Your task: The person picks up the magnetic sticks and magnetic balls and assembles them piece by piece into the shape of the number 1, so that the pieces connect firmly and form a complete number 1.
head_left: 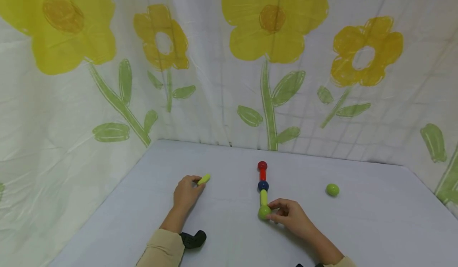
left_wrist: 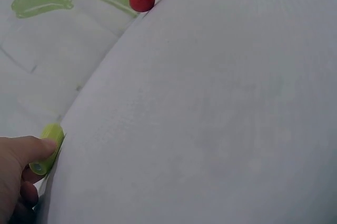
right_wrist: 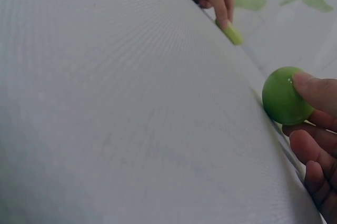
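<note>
Near the middle of the table lies a chain of toy pieces: a red ball (head_left: 262, 165), a red rod (head_left: 262, 175), a blue ball (head_left: 262, 185), a yellow-green rod (head_left: 263, 198) and a green ball (head_left: 264, 212) at the near end. My right hand (head_left: 291, 218) pinches that green ball between thumb and fingers; the right wrist view shows the ball (right_wrist: 284, 97) up close. Off to the left, my left hand (head_left: 187, 193) pinches a loose yellow-green rod (head_left: 204, 179) at the table surface. The left wrist view shows a hole in the end of this rod (left_wrist: 48, 150).
A second green ball (head_left: 332, 190) lies on the right side of the white table (head_left: 229, 243). Behind the table hangs a white curtain (head_left: 207, 100) with printed yellow flowers. A black strap piece (head_left: 193, 240) sticks out at the left sleeve (head_left: 163, 246).
</note>
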The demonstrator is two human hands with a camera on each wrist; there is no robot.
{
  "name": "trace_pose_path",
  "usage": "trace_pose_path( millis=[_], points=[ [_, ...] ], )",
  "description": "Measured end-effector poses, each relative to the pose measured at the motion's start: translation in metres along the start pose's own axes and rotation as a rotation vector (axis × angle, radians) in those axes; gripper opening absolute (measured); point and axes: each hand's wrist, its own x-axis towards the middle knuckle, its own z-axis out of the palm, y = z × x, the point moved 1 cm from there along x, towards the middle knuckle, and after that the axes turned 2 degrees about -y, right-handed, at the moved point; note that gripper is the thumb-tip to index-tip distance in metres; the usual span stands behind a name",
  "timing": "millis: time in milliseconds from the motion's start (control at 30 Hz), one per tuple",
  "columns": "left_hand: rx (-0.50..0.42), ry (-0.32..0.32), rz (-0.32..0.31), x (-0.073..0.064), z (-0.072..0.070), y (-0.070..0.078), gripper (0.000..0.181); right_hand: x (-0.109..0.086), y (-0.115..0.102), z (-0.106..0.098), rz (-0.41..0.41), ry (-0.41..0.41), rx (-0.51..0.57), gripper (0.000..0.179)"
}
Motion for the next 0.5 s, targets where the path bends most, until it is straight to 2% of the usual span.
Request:
trace_pose_path(
  millis=[100, 167, 233, 367, 500],
  points=[
    [-0.024, -0.003, -0.009, -0.0001, 0.0000, 0.0012, 0.029, 0.0001, 0.0006, -0.0002, 0.000, 0.002, -0.004, 0.038],
    [-0.084, -0.011, -0.029, 0.0010, 0.0003, 0.0014, 0.029, 0.0001, 0.0011, -0.0003, 0.008, 0.002, -0.004, 0.038],
    [-0.193, -0.030, -0.061, 0.0030, 0.0016, 0.0012, 0.029, 0.0000, 0.0017, -0.0004, 0.011, 0.000, -0.004, 0.038],
    [-0.471, -0.086, -0.142, 0.0060, 0.0029, 0.0032, 0.031, 0.0003, 0.0025, -0.0004, 0.012, -0.006, -0.004, 0.038],
    [-0.652, -0.122, -0.156, 0.0034, 0.0018, 0.0079, 0.035, 0.0003, 0.0025, -0.0004, 0.011, -0.010, -0.007, 0.038]
  ],
)
